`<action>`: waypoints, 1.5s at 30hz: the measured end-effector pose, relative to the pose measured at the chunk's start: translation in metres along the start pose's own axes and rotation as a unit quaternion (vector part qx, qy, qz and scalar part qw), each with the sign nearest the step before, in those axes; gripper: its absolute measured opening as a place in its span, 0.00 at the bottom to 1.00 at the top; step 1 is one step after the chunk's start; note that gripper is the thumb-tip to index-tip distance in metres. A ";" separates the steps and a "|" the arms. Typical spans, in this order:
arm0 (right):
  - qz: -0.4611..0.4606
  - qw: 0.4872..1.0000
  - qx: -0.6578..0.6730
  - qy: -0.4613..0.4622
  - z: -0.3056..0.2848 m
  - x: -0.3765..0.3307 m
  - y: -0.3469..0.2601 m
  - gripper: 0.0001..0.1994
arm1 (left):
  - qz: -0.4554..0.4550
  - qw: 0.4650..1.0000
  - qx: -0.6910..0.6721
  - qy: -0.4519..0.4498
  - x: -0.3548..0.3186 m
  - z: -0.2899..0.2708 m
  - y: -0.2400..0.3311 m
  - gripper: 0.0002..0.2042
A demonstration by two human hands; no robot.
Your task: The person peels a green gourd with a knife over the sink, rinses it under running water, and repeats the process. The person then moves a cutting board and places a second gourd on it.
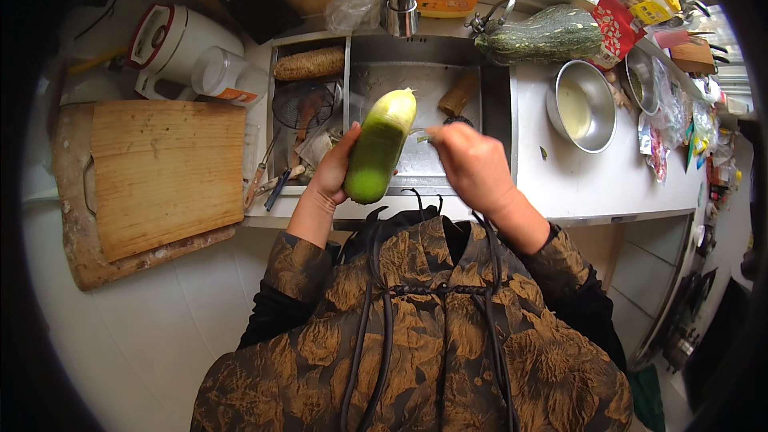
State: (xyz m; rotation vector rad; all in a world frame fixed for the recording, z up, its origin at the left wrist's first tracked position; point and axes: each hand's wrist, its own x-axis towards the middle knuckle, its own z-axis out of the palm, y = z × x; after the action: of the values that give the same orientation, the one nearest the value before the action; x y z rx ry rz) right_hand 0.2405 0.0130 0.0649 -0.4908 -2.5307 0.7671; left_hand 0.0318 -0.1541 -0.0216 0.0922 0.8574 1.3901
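Green radish [378,148]: held tilted over the steel sink [496,104], pale end up | your left hand [334,166]: fingers wrapped around its lower half | your right hand [472,162]: closed on a small peeler [422,137] just beside the radish | wooden cutting board [164,172] at left, steel bowl [584,104] at right.

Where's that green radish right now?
In the head view, the green radish is near the middle, over the sink, gripped by the left hand, with the right hand just beside it.
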 end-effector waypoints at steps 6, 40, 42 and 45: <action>-0.007 1.000 -0.026 -0.008 0.007 0.001 0.001 0.03 | -0.003 0.995 0.013 0.095 0.011 -0.003 -0.007 0.30; 0.014 1.000 -0.001 0.027 0.018 -0.002 0.004 0.04 | 0.025 0.999 -0.025 0.038 0.009 0.007 -0.006 0.36; 0.024 1.000 0.009 -0.002 0.020 -0.006 0.000 0.04 | 0.009 0.999 -0.026 0.036 0.008 0.009 -0.003 0.34; -0.007 0.998 0.000 -0.058 0.022 -0.017 -0.006 0.05 | 0.041 0.998 0.017 0.054 0.006 0.009 -0.004 0.33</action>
State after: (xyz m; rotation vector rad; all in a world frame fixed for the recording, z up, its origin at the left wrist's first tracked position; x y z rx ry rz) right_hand 0.2416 -0.0089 0.0467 -0.4414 -2.6378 0.8118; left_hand 0.0399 -0.1457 -0.0200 0.0804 0.9763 1.4665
